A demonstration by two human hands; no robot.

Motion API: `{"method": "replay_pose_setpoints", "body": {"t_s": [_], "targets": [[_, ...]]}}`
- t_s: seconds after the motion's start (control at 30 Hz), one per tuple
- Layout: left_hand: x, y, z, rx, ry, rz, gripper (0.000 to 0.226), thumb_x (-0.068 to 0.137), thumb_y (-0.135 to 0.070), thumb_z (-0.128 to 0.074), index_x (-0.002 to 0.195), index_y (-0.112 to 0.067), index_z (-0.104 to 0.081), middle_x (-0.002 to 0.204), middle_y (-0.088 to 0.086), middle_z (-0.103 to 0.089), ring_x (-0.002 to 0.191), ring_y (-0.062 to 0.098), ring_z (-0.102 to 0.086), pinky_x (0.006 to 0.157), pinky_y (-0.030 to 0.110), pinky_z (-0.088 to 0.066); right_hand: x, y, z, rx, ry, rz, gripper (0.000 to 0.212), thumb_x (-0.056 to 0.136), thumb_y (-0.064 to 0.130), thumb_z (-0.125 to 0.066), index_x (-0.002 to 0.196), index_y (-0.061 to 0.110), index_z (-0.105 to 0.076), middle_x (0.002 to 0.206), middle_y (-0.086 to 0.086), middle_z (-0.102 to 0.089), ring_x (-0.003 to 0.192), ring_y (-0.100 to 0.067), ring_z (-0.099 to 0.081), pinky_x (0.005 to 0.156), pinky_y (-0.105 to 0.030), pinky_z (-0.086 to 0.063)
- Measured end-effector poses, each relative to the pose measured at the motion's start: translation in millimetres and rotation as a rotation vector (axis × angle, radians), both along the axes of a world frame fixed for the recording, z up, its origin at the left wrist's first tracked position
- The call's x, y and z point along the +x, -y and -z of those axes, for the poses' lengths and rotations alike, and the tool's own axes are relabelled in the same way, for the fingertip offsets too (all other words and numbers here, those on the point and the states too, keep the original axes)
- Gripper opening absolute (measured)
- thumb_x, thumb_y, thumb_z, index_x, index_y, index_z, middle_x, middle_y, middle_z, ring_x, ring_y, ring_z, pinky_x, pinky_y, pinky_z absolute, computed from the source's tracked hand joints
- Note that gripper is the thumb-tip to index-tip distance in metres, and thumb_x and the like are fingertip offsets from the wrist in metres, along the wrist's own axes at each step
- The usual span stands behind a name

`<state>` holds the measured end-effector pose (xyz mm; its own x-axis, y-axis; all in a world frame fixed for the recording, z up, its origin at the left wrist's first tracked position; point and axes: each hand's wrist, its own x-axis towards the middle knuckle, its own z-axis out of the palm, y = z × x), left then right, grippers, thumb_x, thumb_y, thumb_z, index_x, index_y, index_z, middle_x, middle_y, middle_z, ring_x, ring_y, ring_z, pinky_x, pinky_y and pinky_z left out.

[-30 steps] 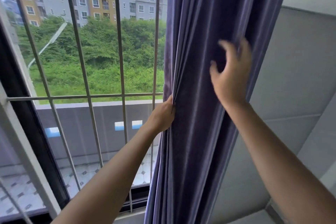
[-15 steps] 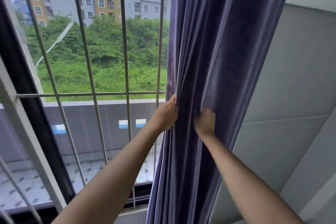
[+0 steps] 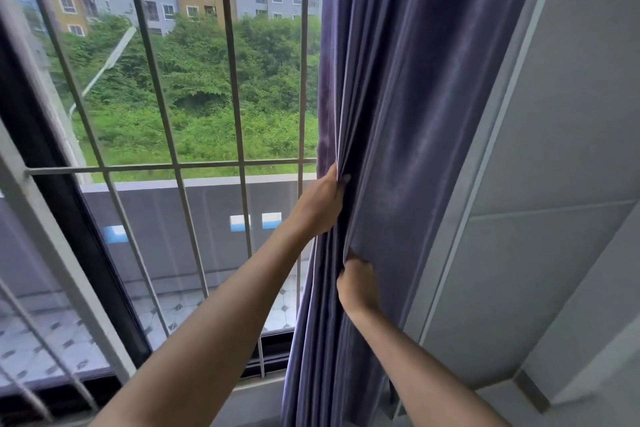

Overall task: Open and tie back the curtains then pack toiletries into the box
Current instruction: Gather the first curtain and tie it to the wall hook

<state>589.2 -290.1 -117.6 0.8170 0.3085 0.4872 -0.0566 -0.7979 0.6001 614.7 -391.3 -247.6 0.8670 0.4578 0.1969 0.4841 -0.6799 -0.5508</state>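
Observation:
A purple curtain (image 3: 408,97) hangs gathered in folds at the right side of the window. My left hand (image 3: 320,203) grips its left edge at about mid height, fingers tucked into the folds. Lower down, my right hand (image 3: 358,286) clutches a fold of the same curtain, its fingers hidden in the cloth. No tie-back, toiletries or box are in view.
A window with grey metal bars (image 3: 166,166) fills the left, showing a balcony wall, greenery and apartment blocks. A dark window frame (image 3: 69,218) runs down the left. Grey padded wall panels (image 3: 554,184) stand right of the curtain.
My right hand came down from an open reach high on the curtain and took hold of a fold, then slid lower. My left hand kept its grip on the edge.

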Motion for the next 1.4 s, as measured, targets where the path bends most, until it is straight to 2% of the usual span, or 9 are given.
{"method": "replay_pose_setpoints", "body": {"t_s": [0.37, 0.57, 0.7, 0.87, 0.97, 1.07, 1.17, 1.27, 1.4], "targets": [[3, 20, 6, -0.101, 0.055, 0.054, 0.043, 0.103, -0.031, -0.028, 0.14, -0.012, -0.04, 0.134, 0.014, -0.054, 0.121, 0.033, -0.05, 0.09, 0.031, -0.039, 4, -3, 2, -0.051, 0.078, 0.015, 0.032, 0.089, 0.0, -0.046, 0.118, 0.007, -0.059, 0.104, -0.016, -0.07, 0.098, -0.033, -0.066, 0.077, -0.039, -0.052], [7, 25, 11, -0.013, -0.122, -0.013, 0.078, 0.087, -0.068, -0.022, 0.149, -0.02, -0.017, 0.141, 0.011, -0.048, 0.124, 0.032, -0.049, 0.098, 0.046, -0.043, 6, -10, 3, -0.053, 0.055, 0.035, 0.026, 0.088, 0.001, -0.044, 0.106, 0.004, -0.063, 0.104, -0.017, -0.069, 0.099, -0.035, -0.065, 0.08, -0.039, -0.051], [13, 29, 11, 0.07, -0.142, -0.068, 0.065, 0.097, -0.049, -0.025, 0.15, -0.015, -0.008, 0.141, 0.017, -0.046, 0.119, 0.042, -0.05, 0.093, 0.052, -0.044, 3, -7, 13, -0.083, 0.03, 0.032, 0.024, 0.088, 0.001, -0.044, 0.102, 0.003, -0.063, 0.103, -0.017, -0.069, 0.099, -0.035, -0.065, 0.079, -0.038, -0.051], [15, 28, 10, 0.149, -0.123, -0.076, 0.056, 0.099, -0.021, -0.029, 0.148, -0.003, -0.009, 0.116, 0.026, -0.062, 0.09, 0.042, -0.062, 0.078, 0.051, -0.05, 4, -3, 17, -0.082, 0.03, 0.03, 0.025, 0.087, 0.001, -0.044, 0.103, 0.004, -0.063, 0.102, -0.017, -0.069, 0.099, -0.034, -0.064, 0.078, -0.036, -0.051], [17, 24, 11, 0.175, -0.143, -0.102, 0.055, 0.096, -0.012, -0.032, 0.145, 0.003, -0.014, 0.111, 0.025, -0.062, 0.084, 0.039, -0.062, 0.074, 0.048, -0.051, 5, 2, 20, -0.141, -0.011, -0.034, 0.026, 0.088, 0.001, -0.042, 0.105, 0.003, -0.061, 0.105, -0.018, -0.068, 0.1, -0.036, -0.063, 0.079, -0.036, -0.05], [16, 19, 11, 0.163, -0.117, -0.078, 0.043, 0.096, -0.007, -0.035, 0.136, 0.008, -0.028, 0.104, 0.029, -0.063, 0.084, 0.044, -0.06, 0.072, 0.049, -0.049, 6, 18, 33, -0.198, -0.121, -0.154, 0.025, 0.088, 0.016, -0.047, 0.109, 0.009, -0.059, 0.107, -0.016, -0.067, 0.102, -0.035, -0.062, 0.079, -0.034, -0.049], [13, 16, 5, 0.12, -0.105, -0.049, 0.033, 0.094, -0.002, -0.035, 0.127, 0.005, -0.036, 0.094, 0.031, -0.062, 0.078, 0.047, -0.057, 0.066, 0.046, -0.046, 10, 41, 33, -0.052, -0.252, -0.343, 0.042, 0.085, 0.038, -0.054, 0.125, 0.025, -0.053, 0.117, 0.0, -0.066, 0.112, -0.022, -0.06, 0.09, -0.027, -0.047], [9, 14, 3, 0.109, -0.096, -0.056, 0.042, 0.093, 0.0, -0.037, 0.135, 0.002, -0.033, 0.097, 0.031, -0.061, 0.082, 0.047, -0.055, 0.062, 0.035, -0.032, 28, 60, 10, 0.214, 0.072, -0.365, 0.058, 0.087, 0.044, -0.054, 0.14, 0.024, -0.046, 0.147, 0.002, -0.043, 0.138, -0.014, -0.037, 0.113, -0.035, -0.034], [11, 11, 4, 0.081, -0.091, -0.045, 0.046, 0.092, 0.0, -0.036, 0.138, 0.0, -0.032, 0.104, 0.029, -0.061, 0.089, 0.046, -0.055, 0.065, 0.033, -0.031, 75, 81, -66, 0.568, 0.536, -0.189, 0.07, 0.084, 0.039, -0.064, 0.145, 0.02, -0.036, 0.158, -0.016, -0.017, 0.147, -0.027, -0.017, 0.117, -0.038, -0.022]]}}
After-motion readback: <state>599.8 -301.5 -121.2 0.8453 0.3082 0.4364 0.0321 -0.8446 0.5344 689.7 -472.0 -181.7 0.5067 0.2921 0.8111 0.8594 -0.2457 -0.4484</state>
